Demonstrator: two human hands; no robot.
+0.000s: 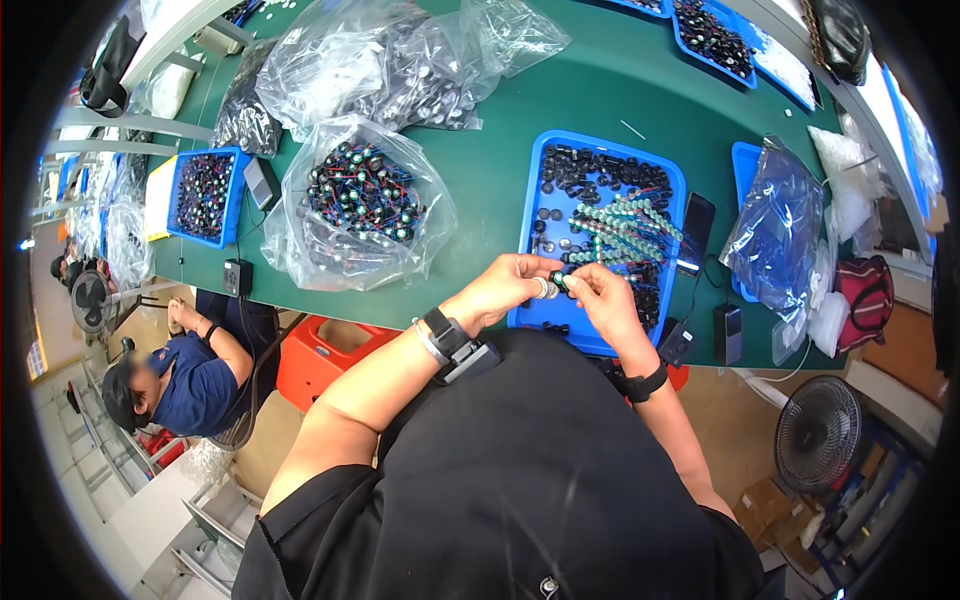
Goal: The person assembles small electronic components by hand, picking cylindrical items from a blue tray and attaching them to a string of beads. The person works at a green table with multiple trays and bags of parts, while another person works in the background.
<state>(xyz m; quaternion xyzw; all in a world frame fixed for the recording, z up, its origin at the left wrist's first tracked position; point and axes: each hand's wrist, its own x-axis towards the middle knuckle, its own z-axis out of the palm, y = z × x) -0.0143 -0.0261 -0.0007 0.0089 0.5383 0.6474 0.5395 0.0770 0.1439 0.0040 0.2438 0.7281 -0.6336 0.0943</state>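
Observation:
Over the near edge of a blue tray (533,190), both hands meet with fingers pinched. My left hand (495,292) grips small pale round pieces (545,289) between thumb and fingers. Against them, my right hand (603,300) pinches a small black round part with a shiny face (558,279); the fingers partly hide it. Black round caps (580,170) lie loose across the tray. On top of them rests a bundle of greenish round parts in rows with wires (625,232), just beyond my right hand.
A clear bag of wired black parts (365,195) stands open to the left, with larger bags (370,70) behind. A smaller blue tray (208,198) sits farther left, near a seated person (205,375). A phone (695,232) and a clear bag (775,230) lie right.

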